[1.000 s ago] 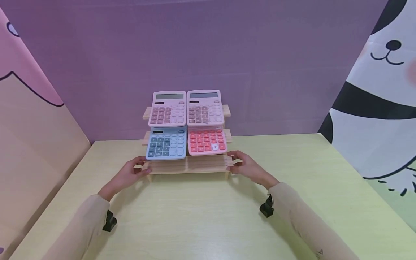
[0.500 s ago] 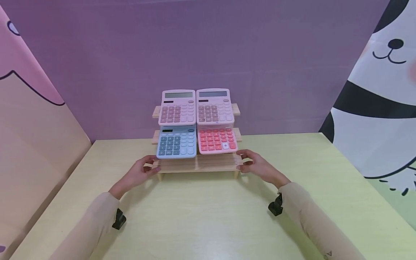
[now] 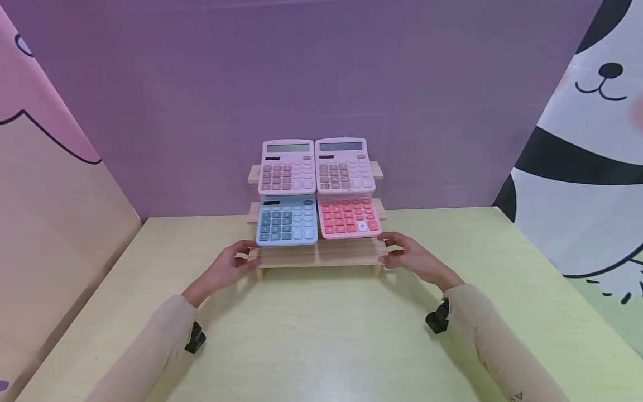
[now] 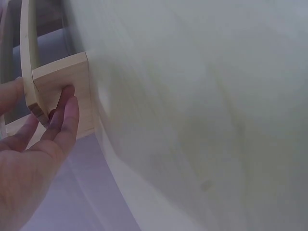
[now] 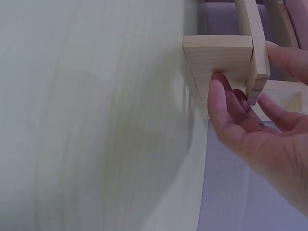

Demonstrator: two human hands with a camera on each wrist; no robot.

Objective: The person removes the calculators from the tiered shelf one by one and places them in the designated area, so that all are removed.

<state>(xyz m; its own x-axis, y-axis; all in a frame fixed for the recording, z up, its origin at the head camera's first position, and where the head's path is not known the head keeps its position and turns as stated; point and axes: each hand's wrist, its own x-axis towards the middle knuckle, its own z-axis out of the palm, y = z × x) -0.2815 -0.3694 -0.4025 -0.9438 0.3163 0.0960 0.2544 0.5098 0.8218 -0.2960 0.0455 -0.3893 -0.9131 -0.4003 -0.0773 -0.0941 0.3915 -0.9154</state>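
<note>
A tiered wooden display rack (image 3: pixel 321 255) stands toward the back of the table. My left hand (image 3: pixel 228 268) grips the left end of its lowest shelf; in the left wrist view the thumb lies above the board and curled fingers (image 4: pixel 70 113) reach beneath. At the opposite end my right hand (image 3: pixel 414 259) holds the same shelf likewise, its fingers (image 5: pixel 221 108) under the board. Two pale pink calculators, a left one (image 3: pixel 287 167) and a right one (image 3: pixel 344 166), lean on the top tier. Below them lean a blue calculator (image 3: pixel 287 220) and a coral-pink calculator (image 3: pixel 349 218). The lowest shelf bears no calculator.
The pale wooden table (image 3: pixel 321 335) stretches in front of and beside the rack. A purple backdrop (image 3: pixel 321 67) rises behind the table's back edge. Printed cloth panels stand at the sides, with a panda figure (image 3: pixel 588 167) on the right.
The rack and its calculators have slid to the right across the table, with both hands moving along at its ends. The calculators keep their places on the tiers.
</note>
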